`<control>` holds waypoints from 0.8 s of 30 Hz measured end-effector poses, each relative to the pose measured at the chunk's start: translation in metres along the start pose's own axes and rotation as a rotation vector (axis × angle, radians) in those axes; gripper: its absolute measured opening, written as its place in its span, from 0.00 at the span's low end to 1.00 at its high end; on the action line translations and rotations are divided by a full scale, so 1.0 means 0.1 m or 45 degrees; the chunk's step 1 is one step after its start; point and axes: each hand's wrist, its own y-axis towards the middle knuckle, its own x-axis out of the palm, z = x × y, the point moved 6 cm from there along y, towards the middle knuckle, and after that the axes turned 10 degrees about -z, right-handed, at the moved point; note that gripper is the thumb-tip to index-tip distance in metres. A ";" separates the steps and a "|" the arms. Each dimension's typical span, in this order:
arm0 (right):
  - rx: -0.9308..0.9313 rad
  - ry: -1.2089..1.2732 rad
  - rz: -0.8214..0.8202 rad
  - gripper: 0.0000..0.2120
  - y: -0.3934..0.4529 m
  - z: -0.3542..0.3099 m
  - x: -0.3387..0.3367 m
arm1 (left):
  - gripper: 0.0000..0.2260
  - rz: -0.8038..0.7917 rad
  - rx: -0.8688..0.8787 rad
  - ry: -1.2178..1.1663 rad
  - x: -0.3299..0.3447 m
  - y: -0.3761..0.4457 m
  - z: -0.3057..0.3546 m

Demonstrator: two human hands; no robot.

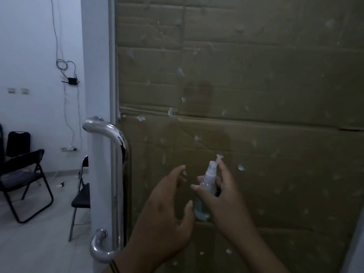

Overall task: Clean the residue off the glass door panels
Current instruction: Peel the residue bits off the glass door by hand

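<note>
- Bottle (204, 192), small, clear, with a spray top: held upright before the lower part of the glass door panel (256, 79), long axis near vertical, leaning a little, nozzle end up and toward the glass.
- Right hand (222, 196): wrapped round the bottle's body from the right, index finger raised straight beside the spray top, tip near a pale fleck on the pane; thumb laid across the front of the bottle.
- Left hand (169, 211): raised just left of the bottle, fingers loose and spread, holding nothing; thumb close to the bottle's lower end (touching or not, could not tell).
- Pale scraps of residue (241, 168): scattered over the whole pane, with brown cardboard (275, 46) showing behind the glass.
- Steel door handle (118, 174): upright on the door's edge, left of both hands.
- Black folding chairs (23, 182): in the room beyond, by a white wall.
</note>
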 end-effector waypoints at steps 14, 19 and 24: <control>-0.075 0.022 -0.194 0.38 -0.26 0.30 -0.09 | 0.39 0.022 -0.267 -0.126 0.61 -0.27 0.05; -0.097 0.027 -0.193 0.38 -0.29 0.38 -0.01 | 0.41 0.050 -0.235 -0.033 0.66 -0.28 0.12; -0.112 -0.028 -0.247 0.33 -0.34 0.40 0.00 | 0.38 0.134 -0.244 0.034 0.59 -0.30 0.07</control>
